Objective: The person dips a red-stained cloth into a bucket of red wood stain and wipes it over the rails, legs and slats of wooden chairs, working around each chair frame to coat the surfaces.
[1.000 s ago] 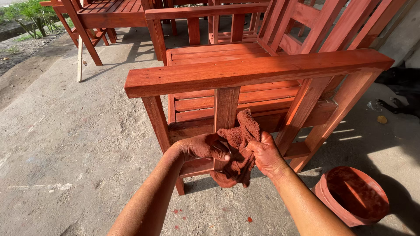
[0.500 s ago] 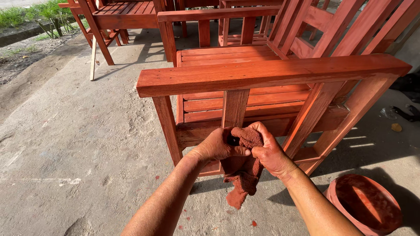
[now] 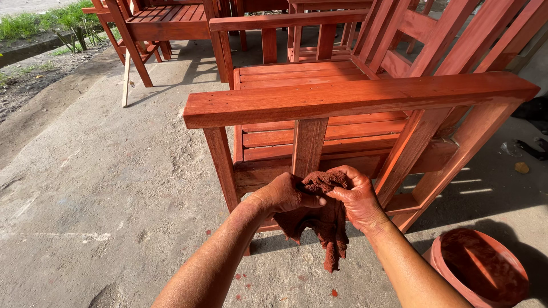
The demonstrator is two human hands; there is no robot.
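Your left hand (image 3: 285, 194) and right hand (image 3: 357, 197) meet near the centre of the view, both stained reddish-brown, both closed on a stain-soaked rag (image 3: 322, 219). Left fingers are curled tight, thumb pressed onto the rag's top edge. Right fingers wrap over the bunched top from the right side. The rest of the rag hangs loose below both hands, above the concrete floor (image 3: 103, 188).

Just beyond your hands stands a red-stained wooden chair (image 3: 319, 114), seen from its side: a broad flat armrest (image 3: 354, 97) runs left to right w/ an upright slat (image 3: 308, 145) directly behind the rag. Whether the rag touches the slat, I can't tell.

Near right, on the floor, sits a round tub (image 3: 482, 268) coated in the same red stain. Far left stands another red chair (image 3: 154, 23), w/ grass (image 3: 40, 23) beyond it. Red drips (image 3: 245, 279) spot the floor under your hands.
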